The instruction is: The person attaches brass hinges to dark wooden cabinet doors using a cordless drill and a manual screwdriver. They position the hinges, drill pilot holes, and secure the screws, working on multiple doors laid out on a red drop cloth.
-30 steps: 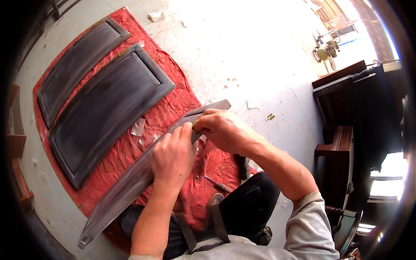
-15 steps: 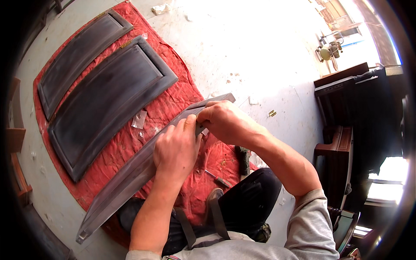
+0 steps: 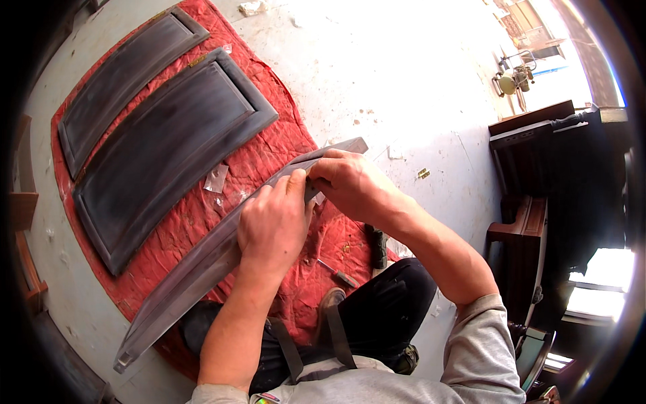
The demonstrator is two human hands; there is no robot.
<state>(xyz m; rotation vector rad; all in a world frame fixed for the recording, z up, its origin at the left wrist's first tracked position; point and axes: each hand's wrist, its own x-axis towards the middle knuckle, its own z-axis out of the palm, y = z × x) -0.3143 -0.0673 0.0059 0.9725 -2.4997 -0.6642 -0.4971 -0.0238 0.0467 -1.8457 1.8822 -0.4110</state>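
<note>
A grey, curved cabinet door (image 3: 178,286) stands on its edge, slanting across in front of me. My left hand (image 3: 272,219) is closed over its upper edge, thumb on top. Right beside it, my right hand (image 3: 353,180) is closed in a pinch at the same edge. Whatever lies between those fingertips is hidden or too small to name. A screwdriver (image 3: 340,275) lies below the hands on the red cloth (image 3: 296,283). A brass hinge (image 3: 422,174) rests on the floor to the right.
Two more curved doors, a nearer one (image 3: 171,148) and a farther one (image 3: 128,77), lie flat on the cloth, with small brass hinges at their edges. A clear plastic bag (image 3: 216,178) is beside them. Dark wooden furniture (image 3: 528,225) stands at the right. My bent leg (image 3: 390,303) is close below.
The upright door and both hands sit slightly higher in the picture. The right hand keeps its pinch beside the left; little else differs.
</note>
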